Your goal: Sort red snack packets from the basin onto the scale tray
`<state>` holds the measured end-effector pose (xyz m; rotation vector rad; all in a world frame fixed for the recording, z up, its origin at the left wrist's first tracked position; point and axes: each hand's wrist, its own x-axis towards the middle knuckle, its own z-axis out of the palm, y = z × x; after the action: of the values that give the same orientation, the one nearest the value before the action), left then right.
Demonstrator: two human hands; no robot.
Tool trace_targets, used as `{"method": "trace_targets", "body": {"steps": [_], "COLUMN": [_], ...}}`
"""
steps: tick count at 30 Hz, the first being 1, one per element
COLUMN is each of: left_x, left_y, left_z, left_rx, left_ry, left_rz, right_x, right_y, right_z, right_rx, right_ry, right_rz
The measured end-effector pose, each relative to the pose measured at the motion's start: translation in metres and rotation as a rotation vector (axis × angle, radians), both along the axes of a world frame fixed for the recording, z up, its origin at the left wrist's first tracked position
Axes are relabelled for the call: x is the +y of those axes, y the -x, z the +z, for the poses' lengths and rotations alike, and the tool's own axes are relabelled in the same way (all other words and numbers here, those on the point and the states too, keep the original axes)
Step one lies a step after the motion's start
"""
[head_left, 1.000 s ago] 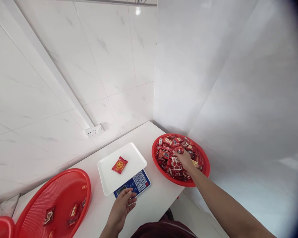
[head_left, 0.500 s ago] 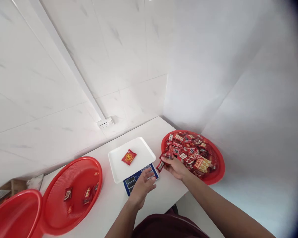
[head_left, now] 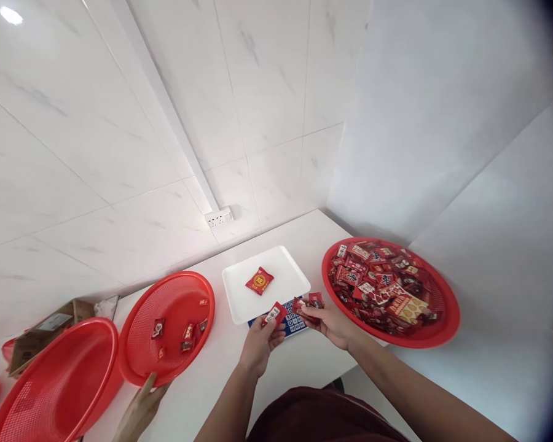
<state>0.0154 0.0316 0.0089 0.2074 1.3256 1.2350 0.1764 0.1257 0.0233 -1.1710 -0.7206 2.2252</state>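
At the scale, the left hand, empty earlier, now pinches one red packet, singling it out from the other packets the right hand holds.

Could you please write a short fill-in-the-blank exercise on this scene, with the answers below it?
1. On the tray lies just ____ packet.
2. The scale stands to the ____ of the heaped basket.
3. Like the heaped basket, the sparse basket is ____ in colour.
4. The left hand and the right hand both hold packets; nearer the heaped basket is the ____ one.

Missing words: one; left; red; right.
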Motion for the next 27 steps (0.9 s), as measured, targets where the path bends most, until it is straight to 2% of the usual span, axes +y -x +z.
{"method": "trace_targets", "body": {"steps": [4,7,10,14,21,24,27], "left_x": [0.014,0.025,0.026,0.012,-0.002,-0.001,-0.003], "left_y": [0.021,0.036,0.043,0.032,-0.003,-0.006,-0.001], "left_z": [-0.011,-0.012,-0.009,-0.004,0.018,0.021,0.017], "left_rx": [0.09,0.109,0.162,0.246,0.169,0.136,0.086], "left_ry": [0.08,0.091,0.127,0.106,-0.067,-0.084,-0.083], "left_rz": [0.06,0.069,0.055,-0.038,-0.219,-0.197,-0.098], "right_x": [-0.002,-0.002,-0.001,-0.004,-0.017,-0.018,-0.017], "right_y": [0.002,0.002,0.001,0.0,0.011,0.014,0.016], "right_z": [-0.005,-0.006,-0.007,-0.008,-0.007,-0.005,-0.004], "right_rx": [-0.034,-0.036,-0.021,-0.024,0.019,0.011,-0.009], "right_ry": [0.016,0.024,-0.003,-0.034,-0.107,-0.161,-0.181], "right_rz": [-0.003,-0.022,-0.026,0.043,0.314,0.368,0.326]}}
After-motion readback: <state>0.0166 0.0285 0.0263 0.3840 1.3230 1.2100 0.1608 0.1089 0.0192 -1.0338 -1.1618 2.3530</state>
